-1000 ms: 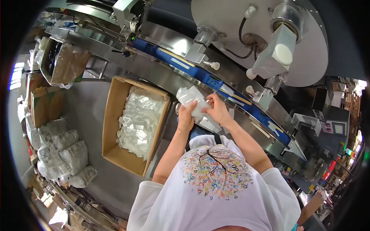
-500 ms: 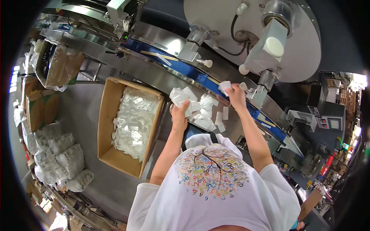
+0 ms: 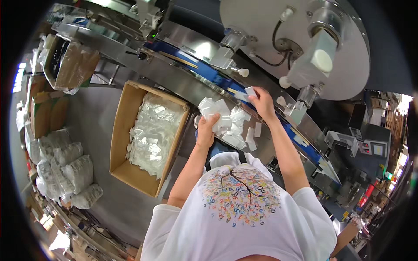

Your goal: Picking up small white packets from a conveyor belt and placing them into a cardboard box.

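My left hand is closed around a fanned bunch of small white packets, just above a loose pile of the same packets on the metal ledge. Over the blue conveyor belt, my right hand pinches one or more white packets between thumb and fingers; how many I cannot tell. Thin pale sticks lie along the belt, with flat white packets beside them further down.
A large cardboard box full of clear and white packets stands left of the ledge. Beyond the belt hangs a big round machine plate with metal arms and pale knobs. Stuffed clear bags sit on the floor at far left.
My right hand has moved a little left along the belt with its packet. The left hand still holds its bunch near the pile. The whole view has shifted slightly.
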Motion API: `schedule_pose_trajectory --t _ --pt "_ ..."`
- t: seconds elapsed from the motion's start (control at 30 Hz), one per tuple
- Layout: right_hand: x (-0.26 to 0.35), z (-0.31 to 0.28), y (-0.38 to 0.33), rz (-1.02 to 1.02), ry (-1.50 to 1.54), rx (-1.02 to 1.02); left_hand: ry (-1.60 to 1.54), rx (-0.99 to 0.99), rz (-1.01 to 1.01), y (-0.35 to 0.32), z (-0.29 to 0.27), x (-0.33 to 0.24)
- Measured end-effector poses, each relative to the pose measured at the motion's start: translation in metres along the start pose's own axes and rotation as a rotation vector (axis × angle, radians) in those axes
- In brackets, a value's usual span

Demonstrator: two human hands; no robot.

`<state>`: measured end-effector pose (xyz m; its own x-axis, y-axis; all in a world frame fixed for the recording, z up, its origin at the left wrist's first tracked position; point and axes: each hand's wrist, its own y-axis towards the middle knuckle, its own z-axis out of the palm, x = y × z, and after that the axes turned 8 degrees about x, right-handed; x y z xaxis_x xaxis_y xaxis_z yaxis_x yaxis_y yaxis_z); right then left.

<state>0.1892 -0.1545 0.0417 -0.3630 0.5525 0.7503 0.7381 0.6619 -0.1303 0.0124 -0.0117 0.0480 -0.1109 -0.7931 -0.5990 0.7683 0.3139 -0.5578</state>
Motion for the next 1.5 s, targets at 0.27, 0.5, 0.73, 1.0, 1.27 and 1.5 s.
schedule_pose_trajectory --t 0.27,0.5,0.73,1.0,1.27,1.5 --pt "0.040 0.030 0.064 0.033 -0.001 -0.007 0.020 0.023 0.046 -0.002 -0.002 -0.003" --pt "0.056 0.052 -0.017 0.205 0.317 0.328 -0.028 0.000 0.091 0.003 -0.019 0.005" --pt "0.042 0.041 0.069 -0.063 -0.130 -0.013 0.013 0.000 0.060 0.003 -0.020 0.003" --pt "0.072 0.058 0.003 0.136 0.360 0.315 0.098 0.031 0.124 -0.004 -0.010 0.000" --pt "0.056 0.049 0.007 0.188 0.358 0.091 0.120 -0.049 0.140 0.001 -0.017 0.011" --pt "0.042 0.040 0.048 -0.188 -0.259 -0.296 0.041 0.041 0.061 -0.002 -0.010 0.003"
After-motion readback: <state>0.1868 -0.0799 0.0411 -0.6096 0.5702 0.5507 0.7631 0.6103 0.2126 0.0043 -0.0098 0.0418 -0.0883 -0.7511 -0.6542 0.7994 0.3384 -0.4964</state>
